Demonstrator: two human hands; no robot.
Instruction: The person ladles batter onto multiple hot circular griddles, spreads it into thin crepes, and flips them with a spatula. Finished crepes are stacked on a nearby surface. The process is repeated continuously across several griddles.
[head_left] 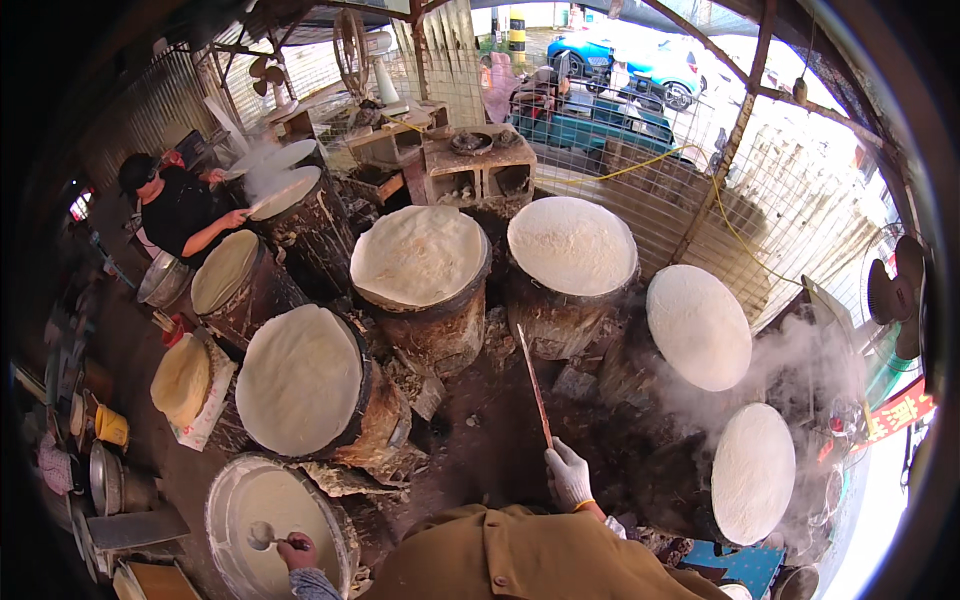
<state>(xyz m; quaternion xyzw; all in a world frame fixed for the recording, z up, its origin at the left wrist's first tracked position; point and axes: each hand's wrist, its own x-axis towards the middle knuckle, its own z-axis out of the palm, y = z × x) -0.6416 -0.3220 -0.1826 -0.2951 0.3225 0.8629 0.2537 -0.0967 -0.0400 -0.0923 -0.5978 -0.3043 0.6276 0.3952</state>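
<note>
My left hand (297, 551) is closed round the handle of a ladle (261, 534). The ladle's bowl sits in a wide basin (222, 492) of pale, creamy batter at the lower left. My right hand (570, 474), in a white glove, grips the near end of a long, thin stick (534, 380). The stick points up and away, its far tip in front of a drum stove (557, 325). Round white sheets cover several such stoves around me, among them a wrinkled sheet (300, 380) just beyond the basin and a smoother sheet (572, 245) farther off.
Steam (800, 370) rises at the right beside a white round sheet (753, 475). At the far left a person in black (185, 215) works over a steaming stove (287, 192). Concrete blocks (480, 165) and a wire fence (640, 190) stand behind. A yellow bucket (112, 425) is at the left.
</note>
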